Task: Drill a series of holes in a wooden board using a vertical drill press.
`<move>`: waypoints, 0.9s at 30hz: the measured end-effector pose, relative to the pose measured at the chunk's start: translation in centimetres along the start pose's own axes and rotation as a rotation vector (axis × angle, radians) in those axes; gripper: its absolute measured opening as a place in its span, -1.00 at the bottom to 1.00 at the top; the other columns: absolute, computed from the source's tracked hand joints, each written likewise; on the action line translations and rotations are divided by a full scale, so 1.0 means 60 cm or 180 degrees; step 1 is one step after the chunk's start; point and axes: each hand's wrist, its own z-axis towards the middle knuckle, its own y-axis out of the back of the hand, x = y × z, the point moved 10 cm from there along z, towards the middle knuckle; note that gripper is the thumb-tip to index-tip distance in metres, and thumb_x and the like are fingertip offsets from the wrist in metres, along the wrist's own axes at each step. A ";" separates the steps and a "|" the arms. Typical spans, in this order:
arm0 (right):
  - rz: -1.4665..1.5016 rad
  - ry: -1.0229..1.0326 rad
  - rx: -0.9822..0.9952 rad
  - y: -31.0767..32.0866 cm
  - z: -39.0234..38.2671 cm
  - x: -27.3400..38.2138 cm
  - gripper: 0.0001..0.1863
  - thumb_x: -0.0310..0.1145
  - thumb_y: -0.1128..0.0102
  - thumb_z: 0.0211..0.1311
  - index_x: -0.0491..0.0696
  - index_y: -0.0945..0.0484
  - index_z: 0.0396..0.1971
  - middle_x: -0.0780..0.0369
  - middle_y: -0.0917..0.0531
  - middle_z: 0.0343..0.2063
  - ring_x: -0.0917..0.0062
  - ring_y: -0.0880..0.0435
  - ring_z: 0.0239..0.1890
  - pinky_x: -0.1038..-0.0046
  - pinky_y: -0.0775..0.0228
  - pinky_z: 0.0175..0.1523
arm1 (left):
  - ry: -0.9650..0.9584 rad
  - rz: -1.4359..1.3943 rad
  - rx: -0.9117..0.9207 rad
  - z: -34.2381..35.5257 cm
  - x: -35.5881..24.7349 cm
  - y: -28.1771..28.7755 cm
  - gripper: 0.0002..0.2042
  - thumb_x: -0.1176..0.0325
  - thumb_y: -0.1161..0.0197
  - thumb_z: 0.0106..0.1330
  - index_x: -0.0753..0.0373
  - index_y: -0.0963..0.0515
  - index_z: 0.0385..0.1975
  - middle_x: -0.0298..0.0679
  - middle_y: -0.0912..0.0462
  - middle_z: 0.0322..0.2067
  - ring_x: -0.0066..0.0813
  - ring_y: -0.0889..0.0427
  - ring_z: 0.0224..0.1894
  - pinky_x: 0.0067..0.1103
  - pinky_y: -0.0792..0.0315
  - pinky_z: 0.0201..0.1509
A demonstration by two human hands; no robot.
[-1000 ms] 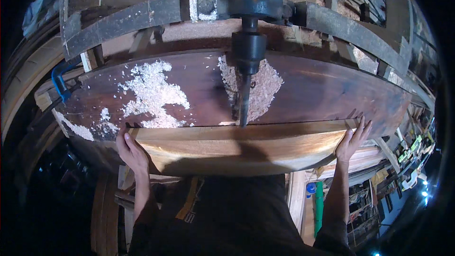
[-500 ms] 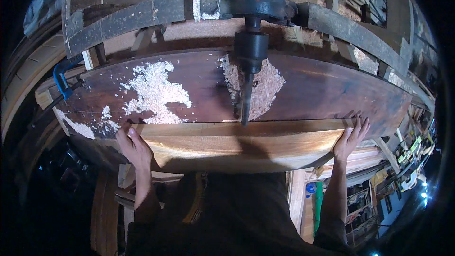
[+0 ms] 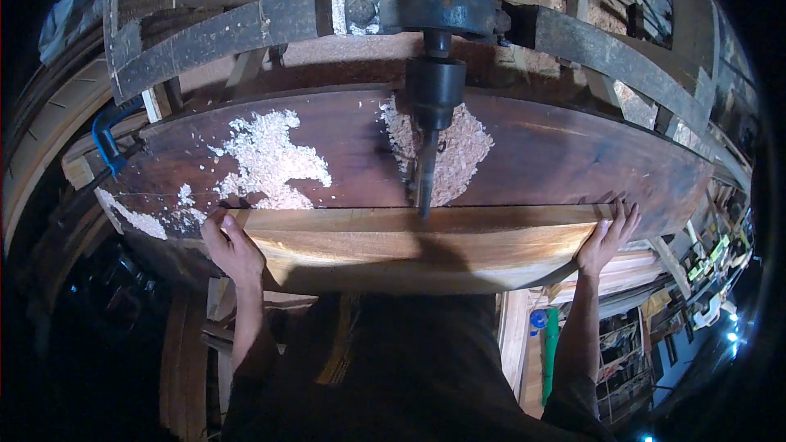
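Over there, the left hand (image 3: 235, 247) and right hand (image 3: 604, 241) grip opposite ends of a pale timber block (image 3: 360, 245), fingers against it, at the dark worktable's (image 3: 565, 147) near edge, by the drill bit's (image 3: 426, 172) tip.

Head view (wide fisheye), facing down

Bright centre, dark warped edges

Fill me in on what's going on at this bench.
A person holds a pale wooden piece by its ends, left hand at one and right hand at the other, over the near side of a dark board. A drill bit points down, its tip showing at the piece's far edge; whether they touch is unclear. Wood shavings lie on the board.
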 end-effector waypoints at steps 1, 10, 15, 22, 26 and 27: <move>-0.0010 0.0005 0.0000 0.000 0.000 0.001 -0.44 -0.04 0.18 0.44 -0.06 -0.37 0.28 -0.06 -0.09 0.44 -0.13 0.11 0.48 -0.12 0.26 0.47 | -0.0054 0.0016 -0.0021 0.000 -0.003 0.001 -0.66 0.20 0.01 0.52 0.41 -0.49 -0.07 0.01 -0.54 -0.17 -0.07 -0.51 -0.09 -0.32 -0.34 0.02; -0.0067 -0.0005 -0.0063 0.001 0.000 -0.007 -0.44 0.02 0.13 0.43 -0.04 -0.41 0.24 -0.07 -0.14 0.41 -0.15 0.07 0.47 -0.14 0.23 0.46 | 0.0110 -0.0045 0.0010 0.003 -0.003 0.000 -0.68 0.19 0.01 0.50 0.37 -0.50 -0.14 -0.01 -0.51 -0.22 -0.06 -0.50 -0.13 -0.29 -0.34 -0.05; -0.0330 -0.0078 -0.0132 -0.002 -0.006 -0.022 -0.46 0.00 0.05 0.39 -0.01 -0.43 0.22 -0.05 -0.18 0.40 -0.10 0.04 0.47 -0.13 0.19 0.45 | 0.0202 0.0063 0.0016 -0.007 -0.004 0.011 -0.65 0.16 0.02 0.49 0.39 -0.44 -0.09 0.07 -0.46 -0.19 0.08 -0.48 -0.11 -0.23 -0.33 -0.02; -0.0202 -0.0089 -0.0197 0.011 -0.004 -0.026 -0.49 0.05 -0.02 0.35 0.10 -0.47 0.18 0.02 -0.15 0.42 -0.02 0.06 0.50 -0.15 0.22 0.46 | 0.0648 0.0879 0.0433 -0.081 0.043 0.016 -0.56 -0.01 0.05 0.47 0.23 -0.47 0.07 0.09 -0.55 -0.08 0.14 -0.55 0.00 -0.18 -0.40 0.06; -0.0177 -0.0092 -0.0084 0.008 0.000 -0.039 -0.44 0.06 -0.08 0.33 0.17 -0.42 0.27 0.08 -0.12 0.45 0.06 0.09 0.52 -0.13 0.27 0.49 | 0.0150 0.0981 -0.0293 -0.183 0.096 0.051 -0.38 -0.08 0.05 0.47 0.22 -0.25 0.37 0.05 -0.53 0.16 -0.01 -0.53 0.16 -0.22 -0.38 0.18; -0.0179 -0.0137 -0.0075 0.008 0.000 -0.045 -0.42 0.06 -0.09 0.32 0.19 -0.40 0.30 0.10 -0.11 0.46 0.07 0.09 0.52 -0.12 0.28 0.49 | 0.0400 0.1035 -0.0198 -0.212 0.136 0.050 -0.38 -0.08 0.05 0.47 0.22 -0.25 0.37 0.05 -0.53 0.16 -0.01 -0.53 0.16 -0.22 -0.38 0.18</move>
